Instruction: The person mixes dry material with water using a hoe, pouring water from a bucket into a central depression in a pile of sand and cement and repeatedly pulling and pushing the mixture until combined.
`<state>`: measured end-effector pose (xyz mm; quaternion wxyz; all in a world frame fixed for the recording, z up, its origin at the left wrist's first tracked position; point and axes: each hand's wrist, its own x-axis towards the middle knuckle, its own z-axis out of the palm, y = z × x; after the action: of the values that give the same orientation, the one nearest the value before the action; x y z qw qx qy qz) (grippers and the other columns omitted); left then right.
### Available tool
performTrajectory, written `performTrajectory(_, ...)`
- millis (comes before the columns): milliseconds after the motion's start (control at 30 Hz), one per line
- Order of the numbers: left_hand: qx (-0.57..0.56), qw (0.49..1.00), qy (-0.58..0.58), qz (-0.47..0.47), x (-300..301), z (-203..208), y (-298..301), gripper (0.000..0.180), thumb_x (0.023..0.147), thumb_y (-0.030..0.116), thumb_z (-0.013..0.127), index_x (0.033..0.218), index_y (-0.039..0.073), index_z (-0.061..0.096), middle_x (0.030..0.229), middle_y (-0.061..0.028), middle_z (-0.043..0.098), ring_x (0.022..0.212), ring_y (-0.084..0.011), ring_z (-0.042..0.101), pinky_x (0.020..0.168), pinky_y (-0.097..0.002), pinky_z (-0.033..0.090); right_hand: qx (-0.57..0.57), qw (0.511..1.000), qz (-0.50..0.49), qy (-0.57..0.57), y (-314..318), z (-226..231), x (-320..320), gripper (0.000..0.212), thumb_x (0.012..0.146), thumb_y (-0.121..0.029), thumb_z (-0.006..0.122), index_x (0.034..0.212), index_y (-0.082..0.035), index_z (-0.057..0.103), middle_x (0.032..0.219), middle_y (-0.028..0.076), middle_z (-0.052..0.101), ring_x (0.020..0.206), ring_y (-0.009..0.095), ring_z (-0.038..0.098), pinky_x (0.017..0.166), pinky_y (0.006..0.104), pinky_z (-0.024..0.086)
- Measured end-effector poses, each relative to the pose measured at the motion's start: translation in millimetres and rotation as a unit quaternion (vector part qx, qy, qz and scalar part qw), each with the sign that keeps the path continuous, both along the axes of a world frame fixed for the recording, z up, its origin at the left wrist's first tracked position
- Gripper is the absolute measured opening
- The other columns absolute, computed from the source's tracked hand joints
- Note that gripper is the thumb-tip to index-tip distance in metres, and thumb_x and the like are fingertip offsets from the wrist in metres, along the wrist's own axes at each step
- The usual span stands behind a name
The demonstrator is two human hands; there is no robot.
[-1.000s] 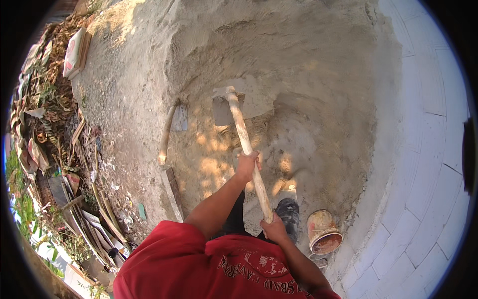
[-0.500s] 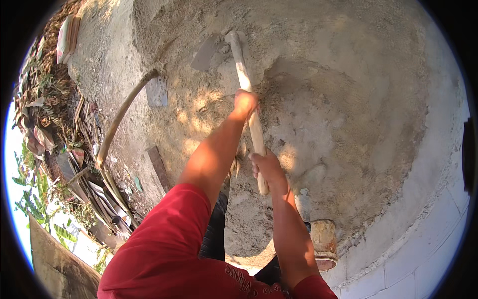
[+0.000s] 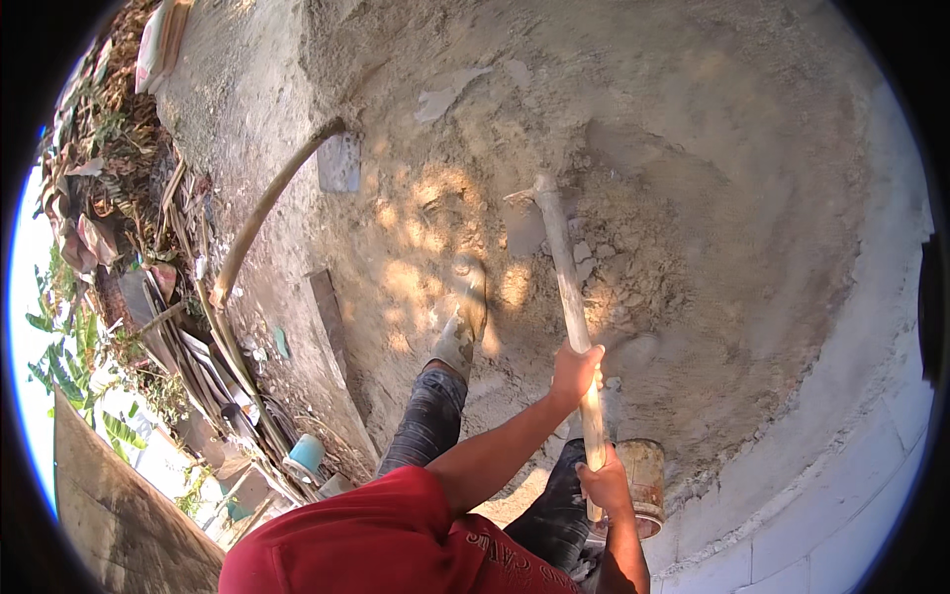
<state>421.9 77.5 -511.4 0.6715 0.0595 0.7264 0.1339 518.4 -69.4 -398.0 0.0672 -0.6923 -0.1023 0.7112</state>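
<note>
Both my hands are wrapped round the pale wooden handle of a hoe [image 3: 569, 272]. My left hand [image 3: 576, 374] grips it partway down, and my right hand [image 3: 606, 482] holds it close to the butt end. The grey hoe blade [image 3: 524, 232] rests in a bed of grey-brown sand or mortar mix [image 3: 633, 262], at the edge of crumbly lumps. Part of the blade is hidden in the mix. My left foot, in a mud-coated boot [image 3: 455, 342], stands in the mix left of the handle.
A stained bucket [image 3: 648, 473] stands beside my right hand, near a pale block wall [image 3: 792, 540]. To the left lie a second tool with a curved handle [image 3: 259, 213], a wooden plank [image 3: 327, 317], a blue cup [image 3: 307, 452], scrap boards [image 3: 203, 371] and a sack [image 3: 158, 45].
The hoe has come back toward me and to the right, its blade dragged through the mix. Both hands have moved down and right with it, and my left boot now shows.
</note>
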Motion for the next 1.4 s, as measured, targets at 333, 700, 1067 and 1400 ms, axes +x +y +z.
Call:
performTrajectory(333,0.111,0.975,0.113,-0.156,-206,-113,326,0.013,0.092,0.005,0.062,0.085,-0.007,0.061,0.059,-0.0097,0.056,0.046,-0.0185,0.055,0.043,-0.0359,0.048,0.080,0.945,-0.211,0.239,284,-147,-205,0.018,0.090,-0.014,0.064,0.101,-0.004,0.056,0.075,0.004,0.057,0.052,0.013,0.053,0.048,0.0319,0.049)
performTrajectory(700,0.065,0.985,0.109,-0.116,-100,-114,125,0.017,0.082,0.006,0.065,0.083,-0.011,0.062,0.061,-0.0140,0.062,0.051,-0.0249,0.065,0.044,-0.0395,0.051,-0.033,0.991,-0.104,0.072,121,-83,-89,0.031,0.089,-0.016,0.063,0.115,-0.001,0.058,0.073,0.006,0.059,0.052,0.014,0.057,0.046,0.0315,0.046)
performTrajectory(1067,-0.023,0.991,-0.108,0.073,-22,48,-38,0.017,0.087,0.007,0.065,0.093,0.000,0.051,0.067,-0.0072,0.055,0.047,-0.0167,0.056,0.042,-0.0331,0.048,0.082,0.992,0.067,-0.063,-31,62,-13,0.048,0.085,-0.005,0.067,0.130,0.000,0.051,0.085,0.010,0.061,0.057,0.016,0.059,0.050,0.0331,0.050)
performTrajectory(1400,0.139,0.970,0.200,-0.009,-241,-89,217,0.018,0.086,0.008,0.068,0.084,-0.003,0.054,0.060,-0.0095,0.056,0.044,-0.0197,0.054,0.042,-0.0350,0.048,0.045,0.976,-0.054,0.207,215,-123,-198,0.029,0.089,-0.011,0.065,0.114,-0.004,0.053,0.068,0.000,0.053,0.050,0.010,0.051,0.047,0.0292,0.046)
